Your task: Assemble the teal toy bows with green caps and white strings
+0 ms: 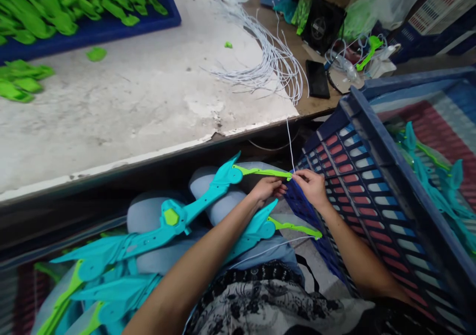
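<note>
A long teal plastic toy bow (174,221) with lime-green tips lies across my lap. My left hand (266,189) is closed on the green tip (262,171) at its right end. Right beside it, my right hand (312,186) pinches a thin white string (289,144) that runs up from that tip. A second teal bow piece (256,228) with a green tip lies under my left forearm. More teal and green pieces (100,285) are heaped at my lower left.
A worn white worktable (141,92) carries a bundle of white strings (267,60), a black phone (317,79) and a blue tray (111,27) of green parts. A blue crate (390,176) at my right holds finished teal bows (439,186).
</note>
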### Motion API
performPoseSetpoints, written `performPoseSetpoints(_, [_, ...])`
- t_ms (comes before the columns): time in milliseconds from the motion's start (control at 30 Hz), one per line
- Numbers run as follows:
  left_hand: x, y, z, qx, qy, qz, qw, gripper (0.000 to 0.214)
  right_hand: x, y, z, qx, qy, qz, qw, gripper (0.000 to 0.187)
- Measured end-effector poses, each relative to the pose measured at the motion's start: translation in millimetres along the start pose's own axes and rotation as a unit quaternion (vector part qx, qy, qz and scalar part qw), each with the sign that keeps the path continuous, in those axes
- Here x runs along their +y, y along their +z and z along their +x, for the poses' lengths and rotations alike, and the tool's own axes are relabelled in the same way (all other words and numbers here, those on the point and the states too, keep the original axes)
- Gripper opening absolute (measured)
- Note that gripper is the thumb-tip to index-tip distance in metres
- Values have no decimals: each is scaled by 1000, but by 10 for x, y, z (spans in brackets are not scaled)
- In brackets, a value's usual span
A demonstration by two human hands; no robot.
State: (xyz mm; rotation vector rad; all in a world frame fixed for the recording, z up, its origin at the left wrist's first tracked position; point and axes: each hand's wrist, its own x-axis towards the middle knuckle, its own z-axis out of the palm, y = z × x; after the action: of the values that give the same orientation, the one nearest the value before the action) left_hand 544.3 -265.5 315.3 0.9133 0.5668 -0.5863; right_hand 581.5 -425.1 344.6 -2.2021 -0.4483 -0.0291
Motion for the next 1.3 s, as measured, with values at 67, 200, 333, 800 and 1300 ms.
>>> performPoseSetpoints(67, [0, 15, 16, -11, -1, 0, 1000, 20, 1, 12, -3, -4, -20, -22, 1000, 20])
performPoseSetpoints(200, [8, 61, 42, -44, 10, 38, 998, 16, 41, 70, -23, -20, -54, -45, 997, 17])
performPoseSetpoints(333, [16, 79, 42, -26, 30, 99, 994, 22, 121, 130, -58, -19, -118, -71, 990, 13])
performPoseSetpoints(800, [378, -1497, -2383, 325, 272, -171, 889, 18, 229, 135, -77, -32, -93, -90, 991, 65])
performPoseSetpoints(1300, [-426, -1280, -2841, 357, 387, -260, 810, 43, -1404, 1265, -96, -190, -452, -132, 861, 33])
